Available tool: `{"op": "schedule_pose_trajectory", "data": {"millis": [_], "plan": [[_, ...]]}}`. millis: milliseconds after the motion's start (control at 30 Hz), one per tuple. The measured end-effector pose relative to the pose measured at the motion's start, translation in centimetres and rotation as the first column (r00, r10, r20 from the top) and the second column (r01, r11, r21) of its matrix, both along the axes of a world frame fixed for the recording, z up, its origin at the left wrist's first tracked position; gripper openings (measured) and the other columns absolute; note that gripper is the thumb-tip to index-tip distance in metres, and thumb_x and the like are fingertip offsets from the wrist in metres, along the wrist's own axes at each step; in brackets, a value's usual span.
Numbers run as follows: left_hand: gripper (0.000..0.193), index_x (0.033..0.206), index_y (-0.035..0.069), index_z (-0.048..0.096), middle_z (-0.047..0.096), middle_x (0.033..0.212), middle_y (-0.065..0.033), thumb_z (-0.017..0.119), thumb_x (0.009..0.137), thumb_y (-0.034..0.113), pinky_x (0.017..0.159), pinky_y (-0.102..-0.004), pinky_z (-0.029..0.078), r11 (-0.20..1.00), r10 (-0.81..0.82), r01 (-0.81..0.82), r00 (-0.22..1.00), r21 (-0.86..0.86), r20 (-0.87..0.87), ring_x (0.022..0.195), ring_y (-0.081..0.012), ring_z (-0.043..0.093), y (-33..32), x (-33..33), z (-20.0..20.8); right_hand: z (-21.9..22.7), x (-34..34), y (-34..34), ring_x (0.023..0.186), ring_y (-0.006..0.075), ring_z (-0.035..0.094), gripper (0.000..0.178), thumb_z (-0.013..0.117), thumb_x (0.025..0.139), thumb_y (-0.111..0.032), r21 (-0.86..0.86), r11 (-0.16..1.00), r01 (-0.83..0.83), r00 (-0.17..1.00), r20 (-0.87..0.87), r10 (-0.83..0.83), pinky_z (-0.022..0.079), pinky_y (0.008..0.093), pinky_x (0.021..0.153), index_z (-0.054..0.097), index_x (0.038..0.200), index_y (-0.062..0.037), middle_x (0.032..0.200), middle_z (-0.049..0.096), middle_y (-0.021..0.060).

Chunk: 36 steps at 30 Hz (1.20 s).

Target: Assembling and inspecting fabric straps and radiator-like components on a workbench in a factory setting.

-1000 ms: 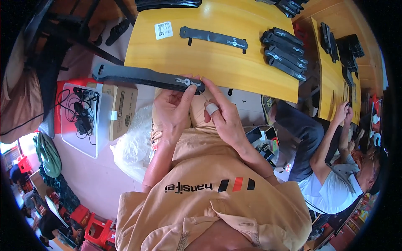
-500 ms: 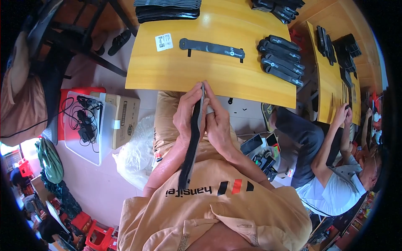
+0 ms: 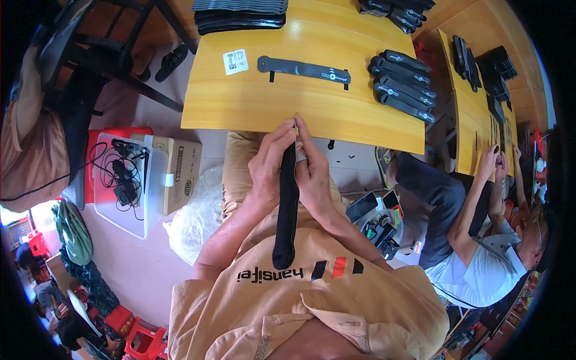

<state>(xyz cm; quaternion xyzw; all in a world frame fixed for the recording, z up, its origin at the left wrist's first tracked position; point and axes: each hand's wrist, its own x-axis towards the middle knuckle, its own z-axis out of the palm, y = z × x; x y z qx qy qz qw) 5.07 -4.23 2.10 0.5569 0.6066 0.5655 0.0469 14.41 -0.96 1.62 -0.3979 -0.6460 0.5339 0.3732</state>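
A long black fabric strap with a rounded end hangs down toward my chest, its far end pinched at the table's front edge. My left hand closes on it from the left with fingertips pressed together. From the other side my right hand grips the same far end, and a pale band shows around one of its fingers. Beyond my hands, a dark grey strap with a printed end lies flat on the yellow table, over two small black tabs.
Several folded straps lie at the table's right, with another bundle behind. A stack of flat straps sits far left, near a white label. A clear bin of cables stands on the left floor; a co-worker sits at right.
The strap in my hands has turned from edge-on to show its broad black face, and its hanging end has swung right. Both hands stay near the table edge.
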Motion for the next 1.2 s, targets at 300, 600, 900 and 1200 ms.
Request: {"op": "schedule_pose_trajectory", "data": {"millis": [300,600,900,1200], "plan": [[0.023,0.102,0.000,0.056,0.061,0.097,-0.0084,0.061,0.080,-0.001,0.072,-0.0238,0.047,0.981,0.055,0.031,0.902,-0.190,0.428,0.082,-0.0106,0.056,-0.7,-0.4,0.5,0.8,2.4,2.6,0.059,0.0095,0.045,0.063,0.031,0.074,0.013,-0.103,0.953,-0.284,0.939,0.171,0.298,0.043,0.0214,0.059,0.039,0.133,-0.0079,0.065,0.049,0.0047],[0.026,0.106,-0.003,0.053,0.060,0.088,-0.0067,0.061,0.081,0.000,0.069,-0.0211,0.046,0.965,0.125,0.092,0.662,-0.246,0.739,0.075,-0.0090,0.055,-0.6,0.0,0.9,0.9,2.6,2.3,0.055,0.0075,0.045,0.058,0.035,0.079,0.011,0.014,0.940,-0.341,0.914,0.241,0.327,0.041,0.0210,0.054,0.042,0.132,-0.0109,0.070,0.051,0.0032],[0.021,0.102,-0.001,0.056,0.062,0.097,-0.0144,0.058,0.081,0.000,0.077,-0.0288,0.048,0.998,0.054,-0.041,0.964,-0.056,0.261,0.090,-0.0227,0.061,0.7,1.4,-2.2,-1.9,-0.3,0.2,0.050,0.0046,0.041,0.045,0.033,0.091,-0.002,-0.022,0.999,0.047,0.983,-0.177,-0.050,0.034,0.0172,0.044,0.033,0.136,-0.0075,0.072,0.050,-0.0016],[0.016,0.097,-0.004,0.053,0.060,0.089,-0.0095,0.058,0.083,0.002,0.072,-0.0227,0.049,0.908,-0.063,0.363,0.610,-0.208,0.790,0.083,-0.0113,0.058,-0.3,-2.3,0.2,0.9,4.5,4.2,0.052,0.0177,0.047,0.063,0.042,0.069,0.013,0.129,0.876,-0.465,0.844,0.362,0.395,0.043,0.0243,0.056,0.045,0.128,-0.0093,0.072,0.054,0.0129]]}}
